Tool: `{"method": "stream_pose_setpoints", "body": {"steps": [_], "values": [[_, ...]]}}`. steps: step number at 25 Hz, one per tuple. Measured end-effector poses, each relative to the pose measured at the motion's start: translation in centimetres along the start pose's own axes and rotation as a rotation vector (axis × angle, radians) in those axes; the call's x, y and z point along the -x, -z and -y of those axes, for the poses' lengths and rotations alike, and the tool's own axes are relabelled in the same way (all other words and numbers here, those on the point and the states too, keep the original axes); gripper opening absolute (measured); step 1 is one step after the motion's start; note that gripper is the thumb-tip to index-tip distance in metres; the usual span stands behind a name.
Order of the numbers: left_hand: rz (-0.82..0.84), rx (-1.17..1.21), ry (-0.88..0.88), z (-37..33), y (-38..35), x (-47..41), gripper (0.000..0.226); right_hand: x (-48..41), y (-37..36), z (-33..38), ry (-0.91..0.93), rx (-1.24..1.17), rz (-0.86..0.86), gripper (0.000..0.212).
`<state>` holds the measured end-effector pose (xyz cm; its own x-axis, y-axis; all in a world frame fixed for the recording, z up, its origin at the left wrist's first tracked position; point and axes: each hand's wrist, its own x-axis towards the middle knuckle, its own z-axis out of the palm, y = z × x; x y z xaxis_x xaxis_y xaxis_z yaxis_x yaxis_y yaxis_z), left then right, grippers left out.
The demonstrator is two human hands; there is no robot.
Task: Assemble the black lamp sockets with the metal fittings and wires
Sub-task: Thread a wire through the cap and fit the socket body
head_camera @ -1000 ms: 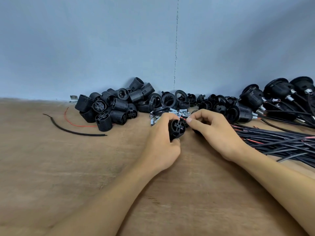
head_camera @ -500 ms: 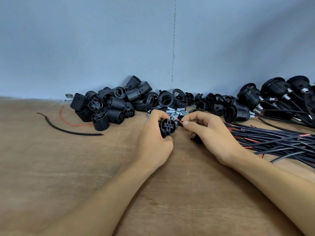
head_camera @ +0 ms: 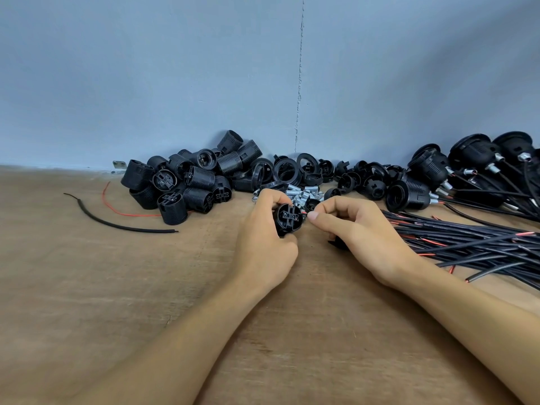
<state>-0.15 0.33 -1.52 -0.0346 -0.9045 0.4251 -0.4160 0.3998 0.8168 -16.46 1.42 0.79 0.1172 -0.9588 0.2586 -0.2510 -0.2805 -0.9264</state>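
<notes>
My left hand (head_camera: 263, 241) grips a black lamp socket (head_camera: 288, 219) above the wooden table, its cross-shaped terminal end facing me. My right hand (head_camera: 356, 229) pinches a thin red wire end (head_camera: 305, 213) that touches the socket's right edge. A black part (head_camera: 336, 244) shows under my right palm, mostly hidden. Behind my hands lies a small heap of metal fittings (head_camera: 304, 194).
A pile of black sockets (head_camera: 187, 182) sits at the back left, loose rings and caps (head_camera: 350, 176) at the back middle, finished sockets with wires (head_camera: 467, 171) at the back right. A bundle of black and red wires (head_camera: 467, 244) lies right. A loose black wire (head_camera: 111, 223) lies left.
The view has shifted a little and both hands have stayed together. My right hand's fingertips have brought the red wire end closer against the socket in my left hand.
</notes>
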Motion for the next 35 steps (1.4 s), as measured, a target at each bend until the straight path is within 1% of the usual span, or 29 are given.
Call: {"method": "stream_pose_setpoints", "body": {"steps": [3,5,9,12,18,26,31,35], "values": [[0.003,-0.007,-0.002,-0.05,0.01,0.02,0.050,0.01,0.00,0.04,0.008,0.014,0.009,0.023],[0.004,-0.013,-0.001,-0.07,0.05,0.01,0.050,0.01,0.09,-0.02,0.014,0.015,0.024,0.023],[0.005,-0.014,0.013,-0.11,0.06,0.00,0.050,-0.10,0.14,-0.23,0.037,-0.074,0.010,0.003],[0.002,-0.009,0.024,-0.09,0.05,-0.05,0.050,-0.17,0.12,-0.42,0.043,-0.049,0.018,0.005],[0.009,0.003,0.041,-0.05,0.02,-0.07,0.050,-0.26,0.17,-0.29,-0.022,-0.116,0.000,0.008],[0.017,0.004,0.053,-0.01,0.05,0.00,0.050,-0.18,0.18,-0.06,-0.039,-0.036,0.043,0.012],[0.020,0.015,0.052,0.01,0.02,-0.03,0.051,-0.17,0.10,0.04,-0.024,-0.085,0.041,0.004],[0.019,0.014,0.048,0.00,0.00,-0.02,0.050,-0.13,0.01,-0.08,0.002,-0.108,0.028,0.012]]}}
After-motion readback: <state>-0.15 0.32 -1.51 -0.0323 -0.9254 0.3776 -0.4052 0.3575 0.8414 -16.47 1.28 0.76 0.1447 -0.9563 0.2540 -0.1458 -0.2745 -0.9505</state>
